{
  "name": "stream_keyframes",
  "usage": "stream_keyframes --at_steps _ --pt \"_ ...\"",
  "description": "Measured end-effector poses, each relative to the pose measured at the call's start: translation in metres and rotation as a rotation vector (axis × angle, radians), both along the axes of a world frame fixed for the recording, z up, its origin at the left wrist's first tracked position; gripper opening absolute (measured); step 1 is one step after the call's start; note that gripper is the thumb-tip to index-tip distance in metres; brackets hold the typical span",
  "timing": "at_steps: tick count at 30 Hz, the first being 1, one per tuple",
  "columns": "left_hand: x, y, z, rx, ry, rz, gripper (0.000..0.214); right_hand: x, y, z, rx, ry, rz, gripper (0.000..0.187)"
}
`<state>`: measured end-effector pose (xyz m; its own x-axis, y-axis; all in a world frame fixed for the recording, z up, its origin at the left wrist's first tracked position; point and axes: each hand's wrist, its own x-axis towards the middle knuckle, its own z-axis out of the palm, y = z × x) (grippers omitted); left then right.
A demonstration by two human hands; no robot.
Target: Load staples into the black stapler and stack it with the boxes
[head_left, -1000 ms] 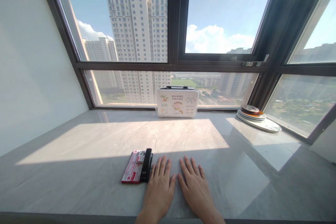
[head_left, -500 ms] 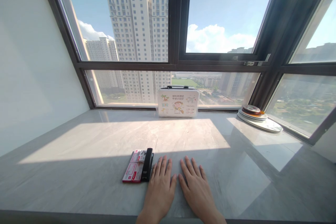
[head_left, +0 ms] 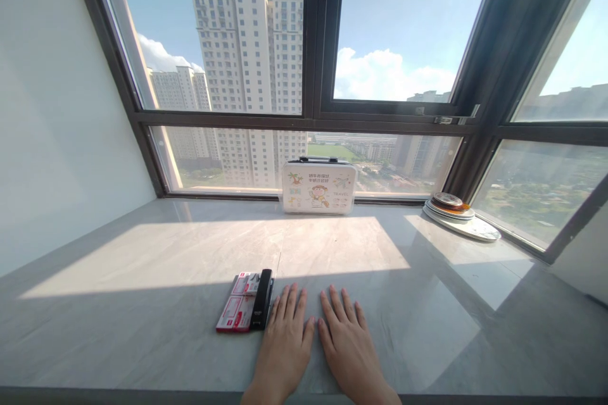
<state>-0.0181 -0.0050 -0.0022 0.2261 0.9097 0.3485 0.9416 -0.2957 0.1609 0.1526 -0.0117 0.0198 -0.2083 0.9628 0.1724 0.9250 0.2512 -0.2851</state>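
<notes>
My left hand (head_left: 285, 342) lies flat, palm down, on the grey marble sill (head_left: 142, 348), its fingers stretched out toward the window. Beside it, my right hand (head_left: 349, 342) rests the same way, fingers spread, holding nothing. The two thumbs are close to each other with a narrow gap between them. Just left of my left hand lies a black stapler (head_left: 261, 300), lengthwise away from me. Against the stapler's left side are red-and-white printed packages (head_left: 236, 307), which look like small boxes; their contents are hidden.
A white case (head_left: 319, 188) with cartoon prints and a black handle stands upright against the window frame (head_left: 228, 120). Stacked plates or lids (head_left: 449, 212) sit in the right back corner. A white wall (head_left: 61, 126) bounds the left. Sunlight falls across the sill.
The whole view has shifted slightly, so everything appears a little further left. My hands stay flat in the same place beside the stapler.
</notes>
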Motion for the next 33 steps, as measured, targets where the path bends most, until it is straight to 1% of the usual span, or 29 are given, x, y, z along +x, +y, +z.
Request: stream_keyframes --at_steps 5,9,12,15,18,20,21,23,24,26,28,30,31,33 --pt "-0.001 0.000 -0.001 0.005 -0.009 0.004 0.056 -0.002 -0.001 -0.001 0.004 -0.001 -0.010 0.056" --pt "-0.001 0.000 -0.002 0.021 -0.012 0.002 0.056 -0.003 -0.003 0.000 0.005 0.039 -0.009 0.055" --pt "-0.001 -0.003 0.000 0.038 -0.006 -0.013 0.055 -0.004 -0.004 0.004 -0.020 0.093 -0.037 0.054" --pt "-0.003 -0.012 0.002 0.045 0.006 -0.044 0.053 -0.013 0.002 0.015 -0.081 0.175 -0.057 0.055" --pt "-0.013 -0.025 -0.004 0.059 0.020 -0.122 0.054 -0.038 0.015 0.030 -0.118 0.352 0.061 0.058" --pt "-0.022 -0.034 -0.012 0.058 0.026 -0.184 0.056 -0.065 0.027 0.040 -0.096 0.462 0.136 0.061" --pt "-0.027 -0.038 -0.017 0.046 0.026 -0.216 0.056 -0.080 0.033 0.044 -0.077 0.488 0.132 0.063" --pt "-0.036 -0.043 -0.024 0.010 0.008 -0.273 0.057 -0.110 0.044 0.049 -0.033 0.490 0.122 0.070" --pt "-0.040 -0.045 -0.024 -0.013 -0.019 -0.294 0.056 -0.122 0.048 0.050 -0.024 0.481 0.127 0.070" --pt "-0.046 -0.050 -0.018 -0.063 -0.133 -0.305 0.050 -0.135 0.055 0.050 -0.023 0.461 0.151 0.062" --pt "-0.047 -0.054 -0.004 -0.128 -0.329 -0.278 0.037 -0.130 0.059 0.050 -0.034 0.445 0.184 0.054" --pt "-0.045 -0.056 0.014 -0.169 -0.515 -0.222 0.030 -0.109 0.060 0.051 -0.041 0.427 0.212 0.054" --pt "-0.043 -0.056 0.022 -0.167 -0.562 -0.185 0.032 -0.094 0.059 0.052 -0.045 0.416 0.223 0.057" --pt "-0.036 -0.051 0.032 -0.124 -0.543 -0.100 0.034 -0.063 0.054 0.053 -0.051 0.395 0.221 0.058"
